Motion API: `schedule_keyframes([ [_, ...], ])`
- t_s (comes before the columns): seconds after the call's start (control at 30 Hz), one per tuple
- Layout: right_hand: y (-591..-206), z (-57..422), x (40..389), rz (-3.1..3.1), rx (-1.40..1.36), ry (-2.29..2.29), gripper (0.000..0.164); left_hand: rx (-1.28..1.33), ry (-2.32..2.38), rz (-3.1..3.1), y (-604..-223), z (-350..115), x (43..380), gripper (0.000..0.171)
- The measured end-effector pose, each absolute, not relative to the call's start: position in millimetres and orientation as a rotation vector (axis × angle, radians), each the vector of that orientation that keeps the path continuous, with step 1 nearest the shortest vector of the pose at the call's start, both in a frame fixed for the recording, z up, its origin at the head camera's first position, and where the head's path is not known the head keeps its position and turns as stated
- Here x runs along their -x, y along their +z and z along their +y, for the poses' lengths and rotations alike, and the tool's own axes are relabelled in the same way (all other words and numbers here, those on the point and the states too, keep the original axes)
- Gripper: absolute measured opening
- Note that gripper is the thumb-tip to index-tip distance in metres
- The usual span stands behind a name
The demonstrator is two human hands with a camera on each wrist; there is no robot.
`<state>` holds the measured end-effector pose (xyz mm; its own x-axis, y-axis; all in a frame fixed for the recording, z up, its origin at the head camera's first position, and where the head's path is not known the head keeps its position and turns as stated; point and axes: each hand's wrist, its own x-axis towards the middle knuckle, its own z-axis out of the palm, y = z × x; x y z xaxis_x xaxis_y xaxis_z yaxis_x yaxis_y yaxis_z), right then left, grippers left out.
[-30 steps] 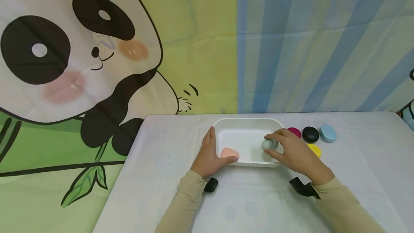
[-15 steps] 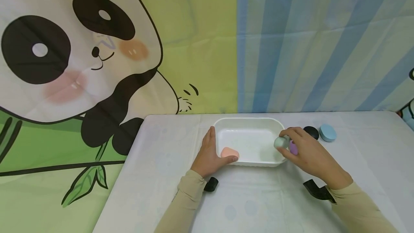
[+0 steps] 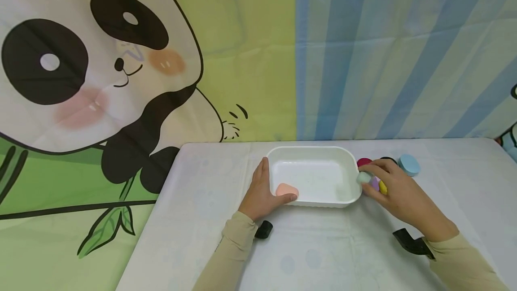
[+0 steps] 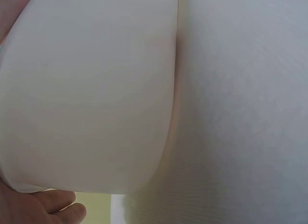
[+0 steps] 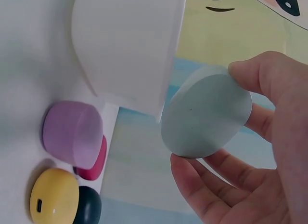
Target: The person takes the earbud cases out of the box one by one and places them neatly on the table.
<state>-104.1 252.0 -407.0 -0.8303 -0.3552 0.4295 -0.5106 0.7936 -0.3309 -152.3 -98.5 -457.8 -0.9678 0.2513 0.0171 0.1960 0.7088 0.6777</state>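
Observation:
A pale green, smooth rounded object (image 3: 364,177) is pinched between the thumb and fingertips of my right hand (image 3: 397,194). In the right wrist view the green object (image 5: 207,115) hangs in the air, tilted, just beyond the tray's end. My left hand (image 3: 260,194) holds the front left corner of a white rectangular tray (image 3: 319,179), its thumb over the front rim and its fingers along the left side. Inside the tray, by that thumb, lies a pink rounded object (image 3: 286,190). The left wrist view is mostly filled by the tray's outer wall (image 4: 91,98).
Right of the tray stand similar rounded objects: purple (image 5: 72,132), yellow with a small dark slot (image 5: 55,197), magenta (image 3: 364,162), black (image 5: 88,204) and light blue (image 3: 409,165). A white cloth (image 3: 307,255) covers the table. Behind it hangs a printed panda backdrop (image 3: 250,58).
My right hand has carried the green object rightward from above the tray's inside to beyond its right rim. The left hand, tray and pink object stay in place.

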Motion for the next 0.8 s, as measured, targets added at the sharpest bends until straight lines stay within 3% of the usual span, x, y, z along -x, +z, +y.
schedule_keyframes([
  [0.8,-424,321,94,-2.84,-0.329,0.572,0.046,-0.381,1.141,2.82,-457,-98,152,0.134],
])
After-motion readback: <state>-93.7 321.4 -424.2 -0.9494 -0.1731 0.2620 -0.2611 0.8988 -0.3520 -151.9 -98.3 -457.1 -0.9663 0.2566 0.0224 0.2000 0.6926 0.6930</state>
